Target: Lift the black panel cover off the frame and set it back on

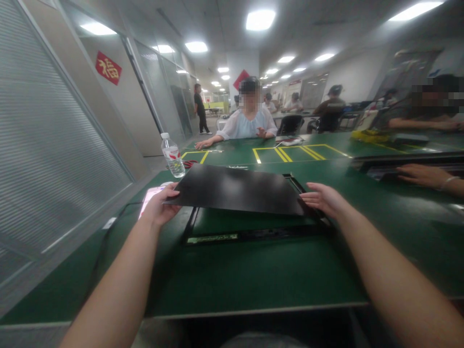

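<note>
Clock centred on the black panel, which sits mid-view, tilted, above a black rectangular frame lying on the green table. My left hand, at 9 o'clock, is closed on the panel's edge, thumb on top, fingers underneath. My right hand, at 3 o'clock, has its fingers stretched out at the opposite edge; cannot tell whether they grip it. Phone just beside my left hand; water bottle at 10 o'clock. Seated co-worker at 12.
</note>
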Motion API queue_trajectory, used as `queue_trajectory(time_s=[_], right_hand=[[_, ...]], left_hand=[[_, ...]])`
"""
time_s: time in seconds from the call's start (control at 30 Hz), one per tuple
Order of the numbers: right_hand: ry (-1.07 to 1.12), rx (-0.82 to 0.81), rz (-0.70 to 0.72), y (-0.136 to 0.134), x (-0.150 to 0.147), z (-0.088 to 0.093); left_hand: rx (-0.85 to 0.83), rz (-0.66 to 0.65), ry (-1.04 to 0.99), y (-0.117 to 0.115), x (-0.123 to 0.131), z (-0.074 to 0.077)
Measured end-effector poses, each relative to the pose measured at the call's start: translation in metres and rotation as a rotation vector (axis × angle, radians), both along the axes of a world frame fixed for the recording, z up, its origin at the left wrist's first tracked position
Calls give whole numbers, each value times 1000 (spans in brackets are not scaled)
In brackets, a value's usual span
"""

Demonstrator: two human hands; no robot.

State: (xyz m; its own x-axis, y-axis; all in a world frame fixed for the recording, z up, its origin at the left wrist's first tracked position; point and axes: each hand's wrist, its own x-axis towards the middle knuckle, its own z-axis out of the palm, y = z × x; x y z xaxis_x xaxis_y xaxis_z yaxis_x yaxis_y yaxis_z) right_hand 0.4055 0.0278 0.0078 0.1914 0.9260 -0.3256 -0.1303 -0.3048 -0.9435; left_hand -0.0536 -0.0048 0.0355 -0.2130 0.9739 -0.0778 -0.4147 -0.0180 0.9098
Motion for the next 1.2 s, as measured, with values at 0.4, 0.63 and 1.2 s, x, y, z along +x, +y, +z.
queue_trajectory(time_s=[0.4,0.63,1.2], right_hand=[[-199,57,-88,7,9,-8],[-252,60,-126,15,17,-18],[-343,94,-168,15,19,-20]], left_hand=[[-39,-189,201,-3,12,-6],[-90,-240,241,1,16,-15],[-107,-271,226,3,23,-24]])
